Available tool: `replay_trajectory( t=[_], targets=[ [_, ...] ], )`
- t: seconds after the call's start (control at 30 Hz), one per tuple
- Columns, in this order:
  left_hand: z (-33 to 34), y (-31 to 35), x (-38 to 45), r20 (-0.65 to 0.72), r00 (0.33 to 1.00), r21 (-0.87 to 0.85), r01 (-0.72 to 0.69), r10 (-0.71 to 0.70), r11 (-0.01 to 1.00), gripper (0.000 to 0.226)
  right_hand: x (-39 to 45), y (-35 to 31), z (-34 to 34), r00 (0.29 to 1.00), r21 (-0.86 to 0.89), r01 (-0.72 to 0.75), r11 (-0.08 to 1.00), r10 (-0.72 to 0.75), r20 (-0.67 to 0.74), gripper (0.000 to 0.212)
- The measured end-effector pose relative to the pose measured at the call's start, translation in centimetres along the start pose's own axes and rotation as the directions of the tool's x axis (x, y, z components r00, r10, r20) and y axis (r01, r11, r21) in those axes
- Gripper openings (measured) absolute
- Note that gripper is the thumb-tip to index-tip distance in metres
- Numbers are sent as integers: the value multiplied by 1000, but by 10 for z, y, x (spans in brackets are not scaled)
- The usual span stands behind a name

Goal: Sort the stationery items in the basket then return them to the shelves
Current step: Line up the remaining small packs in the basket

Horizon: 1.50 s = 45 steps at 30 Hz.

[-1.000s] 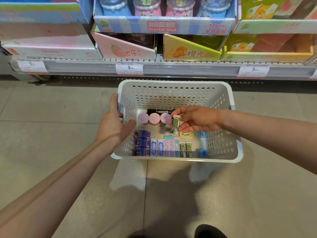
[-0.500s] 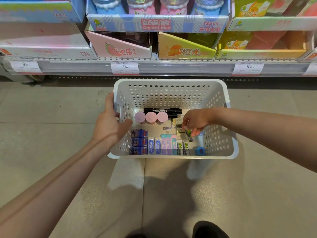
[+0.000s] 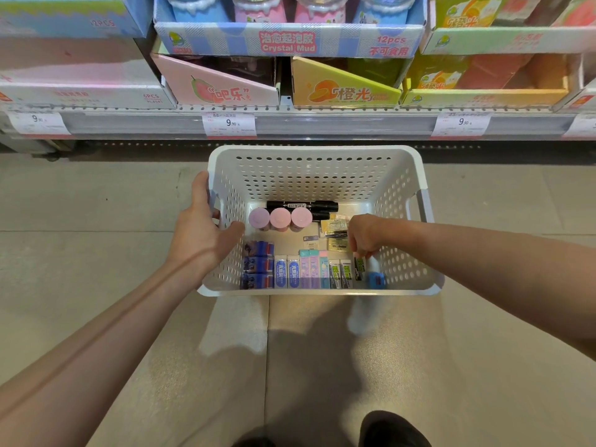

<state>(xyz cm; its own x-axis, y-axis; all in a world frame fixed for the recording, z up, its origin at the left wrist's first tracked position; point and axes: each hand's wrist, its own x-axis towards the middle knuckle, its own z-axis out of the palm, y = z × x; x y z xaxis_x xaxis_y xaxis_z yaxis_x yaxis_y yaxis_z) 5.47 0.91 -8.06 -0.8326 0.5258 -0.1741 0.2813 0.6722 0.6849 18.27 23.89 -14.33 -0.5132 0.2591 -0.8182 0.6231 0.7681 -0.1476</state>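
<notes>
Right hand [image 3: 364, 237] pinches our green-labelled eraser [image 3: 359, 267] upright at the row's right end inside the white basket [image 3: 316, 154]; left hand [image 3: 201, 230] grips its left rim, blue sharpener [image 3: 376, 280] alongside.

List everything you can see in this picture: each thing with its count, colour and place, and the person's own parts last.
basket: one, white, on the floor before the shelf
markers: two, black, far end of basket
round caps: three, lilac and pink, before the markers
blue packs: three, near-left corner
erasers: row, blue, pastel, green, along near wall
yellow packets: few, right of centre
display boxes: several, pastel, on shelf
price tags: white, shelf edge
left hand: grips basket's left rim
right hand: pinching green eraser
</notes>
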Motion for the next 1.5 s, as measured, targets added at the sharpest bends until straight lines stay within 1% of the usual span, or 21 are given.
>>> replay_trajectory(
  t=[0.13, 0.3, 0.4, 0.53, 0.67, 0.8, 0.87, 0.9, 0.93, 1.0, 1.07, 1.1, 1.13, 1.17, 1.27, 1.37, 1.5],
  targets=[
    [0, 0, 1, 1, 1000, -2, 13, -13, 1000, 74, 2, 0, 7, 1000, -21, -2, 1000, 3, 23, 28],
    [1, -1, 2, -1, 1000, 7, 17, -17, 1000, 75, 6, -1, 16, 1000, -1, -25, 1000, 25, 4, 26],
    [1, 0, 2, 0, 1000, 7, 20, -20, 1000, 75, 6, -1, 18, 1000, -94, -21, 995, 21, -1, 24],
    [1, 0, 1, 4, 1000, -1, 22, -22, 1000, 77, 7, 0, 15, 999, -159, -14, 987, 22, 49, 25],
    [1, 1, 1, 3, 1000, -3, 24, -24, 1000, 77, 5, 4, 7, 999, -74, -18, 997, 21, 42, 21],
    [1, 0, 1, 3, 999, 2, 37, -37, 999, 81, 5, 2, 6, 986, -158, 29, 987, -3, 164, 22],
    [1, 0, 1, 7, 999, 4, 41, -41, 999, 81, 5, 0, 1, 986, -117, 10, 993, 10, 168, 24],
    [1, 0, 1, 7, 999, 6, 38, -38, 999, 81, 5, -2, -4, 989, -99, 1, 995, 13, 146, 26],
    [1, -1, 1, 6, 999, 10, 35, -35, 999, 81, 5, -2, -9, 996, -89, 2, 996, 6, 92, 28],
    [1, -2, 2, 1, 999, 14, 35, -35, 999, 81, 9, -1, -16, 995, -93, 17, 995, -26, -96, 24],
    [1, -2, 2, 0, 999, 16, 38, -38, 999, 81, 11, 1, -21, 953, -24, 54, 998, -59, -297, 17],
    [1, -2, 2, 0, 999, 19, 35, -35, 999, 81, 12, 1, -21, 922, 14, 76, 997, -65, -381, 16],
    [1, -1, 2, 0, 1000, 20, 27, -27, 999, 80, 13, 0, -21, 898, 49, 100, 994, -69, -434, 16],
    [1, -1, 2, 1, 1000, 20, 22, -22, 1000, 80, 13, -2, -19, 889, 72, 120, 990, -75, -452, 18],
    [1, -2, 2, 2, 1000, 9, 22, -22, 1000, 80, 16, -8, -11, 893, 92, 158, 983, -103, -438, 29],
    [1, -2, 2, 9, 1000, 5, 15, -15, 1000, 80, 21, -11, -3, 889, 54, 132, 990, -94, -447, 41],
    [1, -3, 2, 7, 1000, 15, 1, -1, 1000, 80, 22, -12, 2, 872, -1, 106, 994, -94, -481, 39]
  ],
)
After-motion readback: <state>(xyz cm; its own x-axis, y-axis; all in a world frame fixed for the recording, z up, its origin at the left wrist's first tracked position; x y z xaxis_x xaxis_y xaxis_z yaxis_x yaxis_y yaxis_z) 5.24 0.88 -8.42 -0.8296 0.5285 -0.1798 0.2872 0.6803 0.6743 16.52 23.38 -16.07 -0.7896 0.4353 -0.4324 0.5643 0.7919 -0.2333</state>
